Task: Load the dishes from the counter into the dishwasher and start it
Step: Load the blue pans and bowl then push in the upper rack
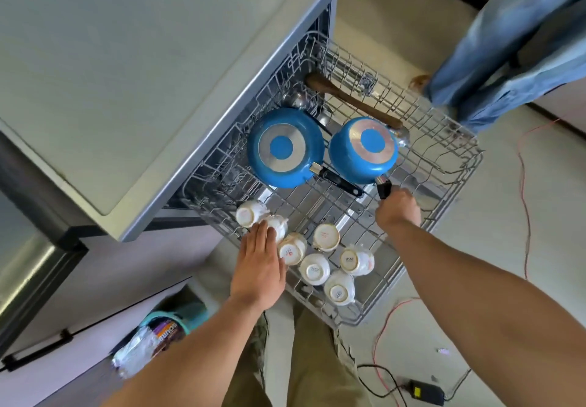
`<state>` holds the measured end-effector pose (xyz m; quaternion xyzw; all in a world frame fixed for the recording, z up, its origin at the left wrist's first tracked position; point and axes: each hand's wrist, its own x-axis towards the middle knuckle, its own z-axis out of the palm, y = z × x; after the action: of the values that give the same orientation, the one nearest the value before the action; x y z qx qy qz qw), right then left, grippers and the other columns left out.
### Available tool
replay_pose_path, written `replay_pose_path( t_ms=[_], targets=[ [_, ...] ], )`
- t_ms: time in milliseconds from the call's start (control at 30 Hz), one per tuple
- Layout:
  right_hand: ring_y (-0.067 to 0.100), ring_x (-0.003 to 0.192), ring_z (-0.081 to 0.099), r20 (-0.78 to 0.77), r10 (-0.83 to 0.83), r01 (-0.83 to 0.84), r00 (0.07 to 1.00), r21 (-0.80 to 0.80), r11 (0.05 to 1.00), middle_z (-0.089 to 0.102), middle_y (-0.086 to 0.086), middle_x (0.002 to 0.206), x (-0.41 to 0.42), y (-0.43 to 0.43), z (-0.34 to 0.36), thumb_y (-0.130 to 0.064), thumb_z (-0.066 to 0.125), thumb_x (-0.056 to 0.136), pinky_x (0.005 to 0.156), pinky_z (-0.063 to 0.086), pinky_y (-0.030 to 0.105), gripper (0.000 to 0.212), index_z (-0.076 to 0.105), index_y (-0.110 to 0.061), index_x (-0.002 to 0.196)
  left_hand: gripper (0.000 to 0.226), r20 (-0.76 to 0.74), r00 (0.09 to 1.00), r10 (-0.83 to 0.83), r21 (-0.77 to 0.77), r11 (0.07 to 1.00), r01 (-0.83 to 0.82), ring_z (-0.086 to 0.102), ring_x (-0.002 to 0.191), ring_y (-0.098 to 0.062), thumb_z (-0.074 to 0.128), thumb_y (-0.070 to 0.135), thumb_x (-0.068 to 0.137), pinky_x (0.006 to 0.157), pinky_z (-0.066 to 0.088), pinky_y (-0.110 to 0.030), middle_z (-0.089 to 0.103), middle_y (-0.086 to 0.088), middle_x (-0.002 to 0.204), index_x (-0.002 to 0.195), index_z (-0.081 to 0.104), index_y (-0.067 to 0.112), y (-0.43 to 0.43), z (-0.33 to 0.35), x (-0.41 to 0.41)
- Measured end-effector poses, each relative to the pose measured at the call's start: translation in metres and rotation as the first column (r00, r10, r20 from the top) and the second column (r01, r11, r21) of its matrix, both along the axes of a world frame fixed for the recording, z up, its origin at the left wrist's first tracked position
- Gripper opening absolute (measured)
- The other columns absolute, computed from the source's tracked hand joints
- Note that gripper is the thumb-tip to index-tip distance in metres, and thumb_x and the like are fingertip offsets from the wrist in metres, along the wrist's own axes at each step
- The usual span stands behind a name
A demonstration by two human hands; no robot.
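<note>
The grey wire dishwasher rack (456, 184) is pulled out below the counter. Two blue pans lie bottom-up in it: a frying pan (283, 148) on the left and a saucepan (364, 149) on the right. My right hand (398, 208) grips the saucepan's black handle (383, 189). Several white cups (315, 268) stand upside down at the rack's near end. My left hand (258, 264) rests flat with straight fingers on one cup (277, 225) at the rack's left edge. A wooden spoon (352, 100) lies across the far part of the rack.
The pale counter (111, 73) overhangs the dishwasher on the left. Another person's jeans-clad legs (507, 41) stand at the rack's far right corner. Red and black cables and a power brick (425, 392) lie on the floor. A teal bin with wrappers (161, 333) sits lower left.
</note>
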<state>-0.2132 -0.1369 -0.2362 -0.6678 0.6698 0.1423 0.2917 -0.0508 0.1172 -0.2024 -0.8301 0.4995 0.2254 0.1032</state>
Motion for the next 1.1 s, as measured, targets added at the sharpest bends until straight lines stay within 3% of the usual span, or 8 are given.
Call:
replay_pose_path(
  t_ms=[100,267,400,600,700,833,967,1100],
  targets=[
    [0.039,0.105,0.062,-0.023,-0.001,0.001,1.0,-0.009,1.0,0.06,0.016,0.116,-0.001,-0.004,-0.004,-0.01,0.064,0.091,0.083,0.054,0.046,0.031,0.055,-0.006,0.121,0.066,0.026,1.0,-0.018,0.016,1.0,0.017,0.023,0.151,-0.032,0.04,0.037,0.098,0.124,0.018,-0.048,0.028,-0.019,0.161,0.153,0.032,0.002,0.003,-0.004,-0.001],
    [0.036,0.11,0.055,-0.102,0.053,-0.064,0.993,-0.103,0.993,0.057,0.013,0.121,-0.007,-0.002,-0.003,-0.01,0.06,0.094,0.082,0.051,0.046,0.032,0.055,-0.007,0.126,0.069,-0.003,1.0,0.013,0.037,0.999,-0.013,0.014,0.153,-0.031,0.037,0.039,0.099,0.124,0.018,-0.05,0.015,-0.016,0.166,0.156,0.025,0.004,-0.005,-0.006,0.0],
    [0.034,0.109,0.054,-0.173,0.058,-0.073,0.983,-0.087,0.994,0.058,0.014,0.118,-0.01,-0.007,0.001,-0.008,0.06,0.092,0.086,0.051,0.047,0.035,0.055,-0.008,0.126,0.068,-0.009,1.0,0.017,0.001,1.0,-0.017,0.015,0.153,-0.03,0.041,0.038,0.098,0.124,0.018,-0.049,0.016,-0.016,0.166,0.155,0.026,0.004,-0.006,-0.003,0.001],
    [0.036,0.115,0.054,-0.142,-0.031,0.022,0.989,-0.067,0.998,0.059,0.018,0.122,-0.007,0.003,0.024,-0.012,0.062,0.09,0.09,0.051,0.045,0.037,0.054,-0.005,0.125,0.065,-0.01,1.0,0.011,-0.04,0.999,-0.012,0.019,0.153,-0.03,0.041,0.038,0.099,0.124,0.02,-0.048,0.022,-0.015,0.164,0.153,0.03,0.004,0.0,0.016,0.009],
    [0.036,0.126,0.048,-0.058,-0.04,0.032,0.998,-0.129,0.991,0.053,0.018,0.136,0.001,0.022,0.05,-0.013,0.063,0.089,0.101,0.048,0.05,0.052,0.047,-0.005,0.138,0.065,-0.002,1.0,0.013,-0.084,0.996,-0.013,0.024,0.151,-0.032,0.045,0.037,0.098,0.122,0.024,-0.048,0.03,-0.018,0.161,0.151,0.034,0.002,0.004,0.033,0.016],
    [0.031,0.132,0.045,0.096,0.021,0.002,0.995,-0.227,0.974,0.05,0.014,0.143,0.022,0.069,0.086,-0.01,0.053,0.093,0.102,0.049,0.048,0.047,0.048,-0.007,0.14,0.065,-0.003,1.0,0.019,-0.149,0.989,-0.019,0.024,0.15,-0.033,0.043,0.038,0.097,0.122,0.024,-0.05,0.027,-0.018,0.161,0.151,0.033,0.002,0.012,0.061,0.03],
    [0.027,0.123,0.051,0.335,0.214,-0.078,0.918,-0.375,0.924,0.057,0.01,0.133,0.051,0.132,0.121,-0.009,0.052,0.096,0.097,0.052,0.048,0.038,0.051,-0.008,0.134,0.066,0.016,1.0,0.0,-0.216,0.976,0.003,0.02,0.151,-0.033,0.037,0.038,0.101,0.123,0.02,-0.049,0.022,-0.019,0.163,0.155,0.024,0.002,0.03,0.095,0.053],
    [0.026,0.128,0.044,0.433,0.307,-0.063,0.847,-0.493,0.868,0.051,0.01,0.138,0.096,0.192,0.154,-0.017,0.047,0.1,0.11,0.041,0.043,0.042,0.044,-0.007,0.141,0.065,-0.001,1.0,-0.006,-0.331,0.944,0.006,0.013,0.154,-0.03,0.033,0.036,0.103,0.126,0.015,-0.043,0.018,-0.017,0.165,0.157,0.018,0.001,0.063,0.126,0.083]
  ],
)
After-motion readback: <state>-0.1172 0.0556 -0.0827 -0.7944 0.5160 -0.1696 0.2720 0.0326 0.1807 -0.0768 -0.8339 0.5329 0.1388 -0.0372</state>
